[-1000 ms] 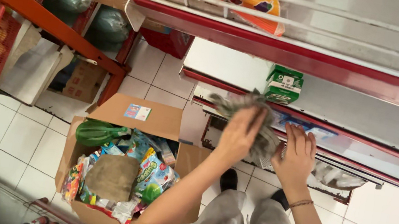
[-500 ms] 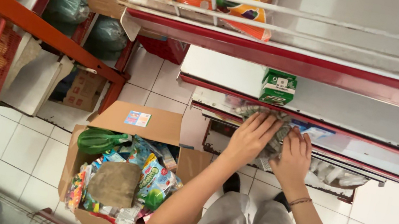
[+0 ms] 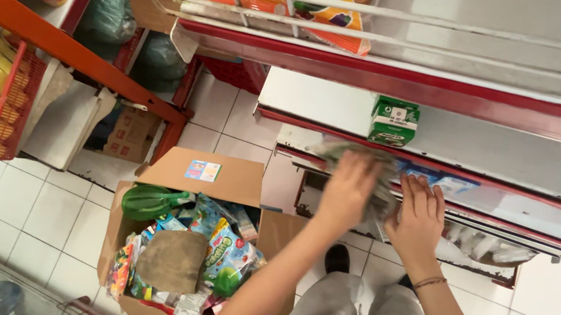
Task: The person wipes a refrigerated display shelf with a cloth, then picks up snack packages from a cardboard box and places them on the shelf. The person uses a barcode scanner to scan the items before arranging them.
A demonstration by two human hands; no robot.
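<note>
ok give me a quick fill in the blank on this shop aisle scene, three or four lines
1. Both hands, the left hand and the right hand, press a crumpled grey ____ against the shelf edge.
2. The small carton standing alone on the white shelf is ____ in colour.
3. The open cardboard box full of packets stands on the tiled ____.
4. The red wire basket at the far left holds ____ packets.

Missing words: cloth; green; floor; yellow
</note>
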